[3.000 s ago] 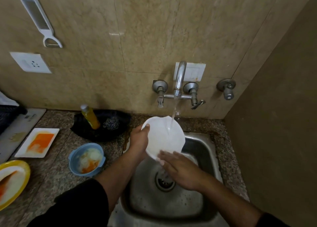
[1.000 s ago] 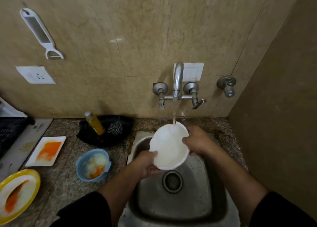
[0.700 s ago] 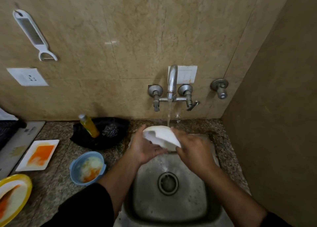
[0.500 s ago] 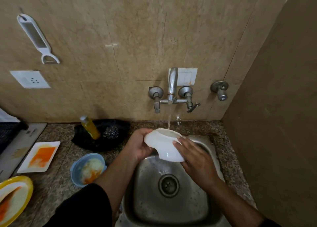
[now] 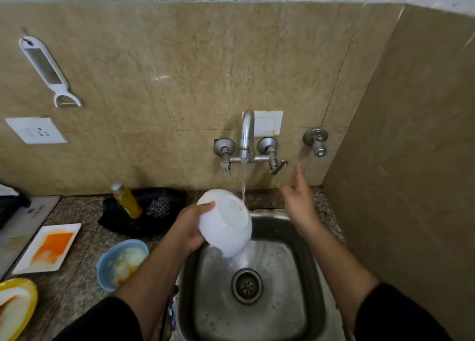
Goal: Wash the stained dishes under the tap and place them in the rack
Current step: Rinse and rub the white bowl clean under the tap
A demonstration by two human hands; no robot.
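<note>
Right hand [image 5: 299,199] has let go of the round white bowl [image 5: 226,222] and reaches, fingers extended and empty, toward the steel tap lever [image 5: 279,166]. Left hand [image 5: 190,231] alone grips the bowl, tilted base-up over the stainless-steel sink [image 5: 290,289] beside the water stream [image 5: 243,183]. Rinsing seems done, so shutting the tap and racking should follow.

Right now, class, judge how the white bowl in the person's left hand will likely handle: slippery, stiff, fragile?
Probably slippery: water from the tap runs over the white bowl. Likely stiff: its round shape shows no flex though only the left hand grips it, at one side. Possibly breakable if it slips onto the steel sink below; its material cannot be told.
</note>
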